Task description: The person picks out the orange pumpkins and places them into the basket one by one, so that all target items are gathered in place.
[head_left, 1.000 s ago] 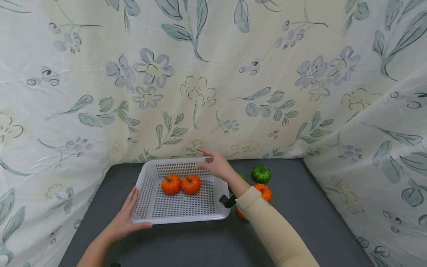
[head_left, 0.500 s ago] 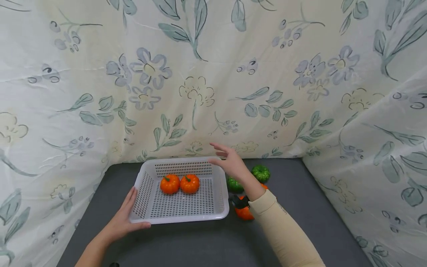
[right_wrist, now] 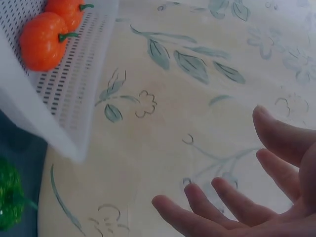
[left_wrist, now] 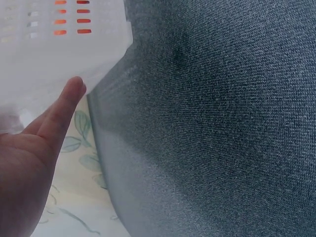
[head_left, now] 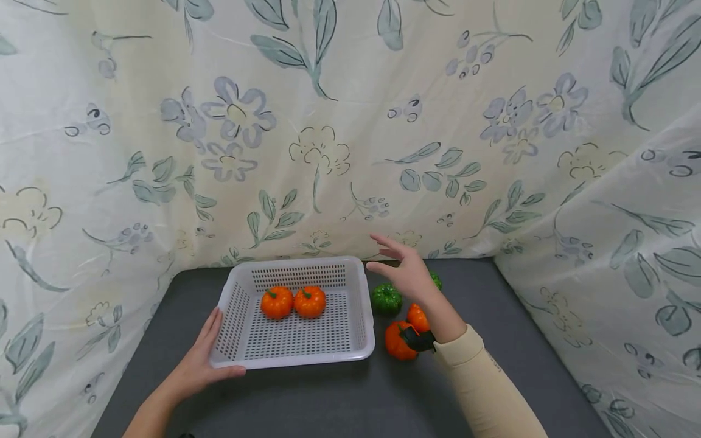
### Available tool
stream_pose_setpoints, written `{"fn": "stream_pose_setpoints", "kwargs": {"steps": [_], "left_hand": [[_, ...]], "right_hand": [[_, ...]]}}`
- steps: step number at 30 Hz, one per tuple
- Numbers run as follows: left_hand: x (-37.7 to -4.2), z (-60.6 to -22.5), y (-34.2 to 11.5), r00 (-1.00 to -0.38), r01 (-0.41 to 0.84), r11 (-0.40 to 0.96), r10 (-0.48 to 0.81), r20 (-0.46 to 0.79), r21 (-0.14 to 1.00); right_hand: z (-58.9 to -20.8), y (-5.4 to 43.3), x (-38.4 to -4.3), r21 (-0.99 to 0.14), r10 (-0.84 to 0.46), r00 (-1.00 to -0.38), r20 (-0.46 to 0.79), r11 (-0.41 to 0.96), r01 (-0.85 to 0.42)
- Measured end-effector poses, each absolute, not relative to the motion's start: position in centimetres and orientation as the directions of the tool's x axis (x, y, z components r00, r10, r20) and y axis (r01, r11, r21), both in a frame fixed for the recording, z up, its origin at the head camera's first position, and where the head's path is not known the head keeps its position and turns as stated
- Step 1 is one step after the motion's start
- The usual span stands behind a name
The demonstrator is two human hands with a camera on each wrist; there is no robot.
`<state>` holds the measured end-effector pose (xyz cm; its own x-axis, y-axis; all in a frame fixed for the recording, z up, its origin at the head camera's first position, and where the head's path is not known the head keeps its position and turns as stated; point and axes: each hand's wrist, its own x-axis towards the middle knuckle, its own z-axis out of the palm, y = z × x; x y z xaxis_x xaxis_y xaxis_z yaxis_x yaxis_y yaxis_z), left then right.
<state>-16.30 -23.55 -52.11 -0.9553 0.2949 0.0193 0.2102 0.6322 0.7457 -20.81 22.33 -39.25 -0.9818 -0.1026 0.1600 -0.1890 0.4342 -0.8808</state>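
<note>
- Basket [head_left: 296, 361], white and perforated, with rounded corners and a pale rim, lies on the dark grey bench [head_left: 306, 404] between the two hands.
- Two glossy, ribbed orange vegetables [head_left: 277, 302] with green stems sit side by side inside it.
- Left hand [head_left: 194, 364] spans the near left corner, its fingers extended along the outer side and its thumb stretched along the near edge, touching without wrapping round.
- Right hand [head_left: 409, 274] is raised just beyond the basket's right side, fingers spread and gently bent, holding nothing.
- Near it lie a green vegetable [head_left: 386, 299], another green one [head_left: 436, 280] partly hidden, and two loose orange ones [head_left: 400, 340].
- Left-wrist view alone shows the bench's fine weave, and orange glimpsed through the basket's slots.
- Right-wrist view shows a green vegetable's stem, hard to make out from the head.
</note>
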Motion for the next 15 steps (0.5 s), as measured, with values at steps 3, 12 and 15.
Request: {"fn": "stream_pose_setpoints", "kwargs": {"steps": [3,12,15], "left_hand": [[-16.2,-52.0,-23.6,-0.957,0.204,0.641,0.291,0.011,0.740],[-16.1,-52.1,-23.5,-0.951,0.219,0.609,0.307,0.028,0.763],[-16.1,-52.1,-23.4,-0.952,0.218,0.607,0.306,0.028,0.764]], "right_hand": [[-39.3,23.1,-20.2,-0.877,-0.089,-0.980,0.176,0.439,-0.197],[-40.2,25.9,-18.6,-0.878,-0.011,-0.984,0.176,0.450,-0.162],[-40.7,27.1,-18.2,-0.869,0.008,-0.982,0.188,0.468,-0.162]]}}
